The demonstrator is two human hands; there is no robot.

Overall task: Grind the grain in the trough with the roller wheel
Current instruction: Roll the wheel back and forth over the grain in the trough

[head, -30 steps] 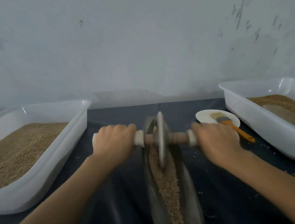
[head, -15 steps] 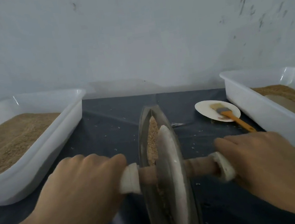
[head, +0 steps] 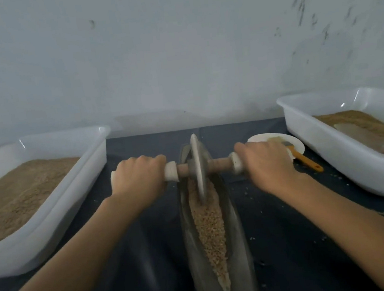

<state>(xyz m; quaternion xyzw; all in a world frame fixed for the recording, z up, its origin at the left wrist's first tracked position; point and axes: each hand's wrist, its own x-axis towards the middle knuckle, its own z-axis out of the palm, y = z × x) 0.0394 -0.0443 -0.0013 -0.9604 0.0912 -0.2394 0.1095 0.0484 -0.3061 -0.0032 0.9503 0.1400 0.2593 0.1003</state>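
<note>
The roller wheel (head: 197,168) stands upright on its edge in the far part of the long dark trough (head: 238,224), its rim sunk into the grain (head: 209,225) that fills the trough's groove from there to the near tip. A wooden axle runs left and right through the wheel. The left hand (head: 139,178) grips the left handle with fingers curled over the top and clamped on it; the right hand (head: 267,162) grips the right handle the same way. Both arms reach out from the near edge. The trough lies lengthwise on a dark table cover (head: 150,247), with stray crumbs scattered to its right. A white tub (head: 51,225) of tan meal sits at left, another white tub (head: 348,162) at right. Just beyond the right hand, a small white plate (head: 294,142) holds an orange-handled brush (head: 306,161)
</note>
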